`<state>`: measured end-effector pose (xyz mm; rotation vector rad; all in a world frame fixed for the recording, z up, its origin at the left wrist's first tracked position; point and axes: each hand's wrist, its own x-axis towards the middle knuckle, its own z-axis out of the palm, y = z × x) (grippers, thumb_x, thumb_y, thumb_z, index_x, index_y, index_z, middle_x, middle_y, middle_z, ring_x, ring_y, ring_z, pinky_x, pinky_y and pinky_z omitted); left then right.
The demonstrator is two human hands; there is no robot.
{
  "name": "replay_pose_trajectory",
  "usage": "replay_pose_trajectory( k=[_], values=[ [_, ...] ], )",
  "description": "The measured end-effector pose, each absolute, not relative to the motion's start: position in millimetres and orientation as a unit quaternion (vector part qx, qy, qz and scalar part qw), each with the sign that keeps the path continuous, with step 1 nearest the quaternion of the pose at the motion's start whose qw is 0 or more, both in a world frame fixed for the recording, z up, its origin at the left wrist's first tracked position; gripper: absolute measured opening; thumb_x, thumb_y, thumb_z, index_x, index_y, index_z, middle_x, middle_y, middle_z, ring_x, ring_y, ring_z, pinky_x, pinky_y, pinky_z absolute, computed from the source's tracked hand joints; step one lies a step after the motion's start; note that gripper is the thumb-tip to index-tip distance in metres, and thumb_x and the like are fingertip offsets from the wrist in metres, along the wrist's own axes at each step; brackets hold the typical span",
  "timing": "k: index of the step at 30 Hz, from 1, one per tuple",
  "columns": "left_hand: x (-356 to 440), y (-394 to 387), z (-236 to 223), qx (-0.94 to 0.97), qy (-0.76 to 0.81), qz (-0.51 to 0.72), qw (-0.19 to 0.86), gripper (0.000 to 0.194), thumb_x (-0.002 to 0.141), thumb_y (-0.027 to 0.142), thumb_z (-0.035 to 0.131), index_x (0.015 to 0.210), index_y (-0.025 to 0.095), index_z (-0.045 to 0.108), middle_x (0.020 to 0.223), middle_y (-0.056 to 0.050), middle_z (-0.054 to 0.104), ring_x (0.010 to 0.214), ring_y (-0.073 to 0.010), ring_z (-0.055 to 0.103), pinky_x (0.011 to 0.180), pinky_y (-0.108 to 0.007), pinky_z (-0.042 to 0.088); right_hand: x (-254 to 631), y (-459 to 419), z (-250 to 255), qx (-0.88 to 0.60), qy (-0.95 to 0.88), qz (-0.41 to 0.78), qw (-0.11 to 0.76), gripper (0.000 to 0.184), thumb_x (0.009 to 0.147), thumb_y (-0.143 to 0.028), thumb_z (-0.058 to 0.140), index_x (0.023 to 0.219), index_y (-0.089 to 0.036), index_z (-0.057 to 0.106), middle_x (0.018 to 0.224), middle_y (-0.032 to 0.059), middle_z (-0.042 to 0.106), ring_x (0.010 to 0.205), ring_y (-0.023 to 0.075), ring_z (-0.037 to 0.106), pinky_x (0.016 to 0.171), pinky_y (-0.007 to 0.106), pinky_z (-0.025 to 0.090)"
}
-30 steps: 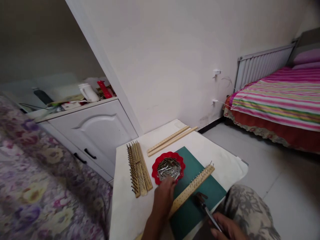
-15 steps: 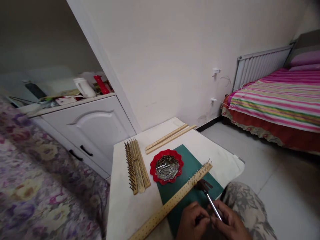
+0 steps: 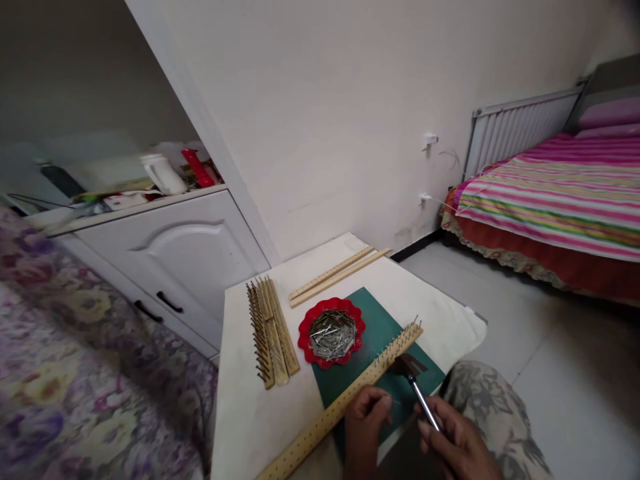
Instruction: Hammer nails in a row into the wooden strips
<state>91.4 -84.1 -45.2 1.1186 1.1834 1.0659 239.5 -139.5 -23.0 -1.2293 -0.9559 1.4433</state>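
My right hand (image 3: 457, 437) is wrapped round the metal shaft of a hammer (image 3: 424, 404), whose dark head rests low over the green mat by the strip. Next to the long wooden strip (image 3: 345, 402), my left hand (image 3: 367, 413) is closed in a pinch. A thin pale sliver, looking like a nail (image 3: 395, 401), sticks out from its fingertips. The strip lies slantwise across the green mat (image 3: 373, 313), with rows of holes and several nails upright at its far end. A red scalloped bowl (image 3: 303, 327) full of loose nails stands beyond it.
Nail-studded wooden strips (image 3: 273, 333) lie at the left of the white table (image 3: 240, 420). Two more strips (image 3: 333, 277) lie at the back near the wall. My knee (image 3: 490, 407) is beside the table's right edge; a cabinet (image 3: 175, 260) stands left.
My left hand has moved left and up, away from my right hand, to beside the wooden strip. The hammer stays in my right hand, nearly still. The view has shifted slightly.
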Motion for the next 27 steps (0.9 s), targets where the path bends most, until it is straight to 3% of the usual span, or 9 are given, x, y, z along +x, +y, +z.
replay_pose_trajectory(
  k=[3,7,24,27],
  values=[
    [79.8,-65.1,-30.8,0.584,0.530,0.462,0.406,0.018,0.073,0.032,0.061,0.065,0.016,0.063,0.066,0.001,0.055,0.065,-0.0133,0.053,0.063,-0.024,0.041,241.9,-139.4,-30.0,-0.522,-0.391,0.593,0.472,0.045,0.075,-0.059,0.057,0.095,-0.020,0.047,0.056,-0.0084,0.053,0.032,0.0025,0.028,0.032,0.016,0.017],
    [79.9,-49.7,-30.8,0.650,0.543,0.428,0.316,0.020,0.081,0.031,0.053,0.071,0.017,0.063,0.070,0.000,0.056,0.067,-0.0142,0.054,0.062,-0.024,0.041,243.7,-138.9,-30.6,-0.522,-0.406,0.594,0.458,0.045,0.075,-0.059,0.056,0.096,-0.019,0.047,0.057,-0.0078,0.053,0.032,0.0024,0.031,0.032,0.015,0.019],
    [87.5,-48.4,-40.7,0.720,0.567,0.345,0.202,0.022,0.088,0.024,0.043,0.074,0.019,0.059,0.078,-0.002,0.057,0.072,-0.0136,0.055,0.067,-0.023,0.040,244.2,-140.9,-29.3,-0.537,-0.419,0.578,0.450,0.043,0.075,-0.057,0.056,0.094,-0.018,0.054,0.058,-0.0054,0.052,0.036,0.0065,0.036,0.032,0.018,0.022],
    [87.3,-48.0,-42.6,0.727,0.567,0.334,0.197,0.023,0.089,0.025,0.041,0.075,0.020,0.059,0.079,-0.002,0.057,0.073,-0.0139,0.055,0.066,-0.023,0.040,242.9,-140.9,-30.9,-0.536,-0.423,0.574,0.452,0.045,0.075,-0.059,0.054,0.093,-0.018,0.053,0.056,-0.0061,0.051,0.034,0.0056,0.032,0.032,0.019,0.021]
  ],
)
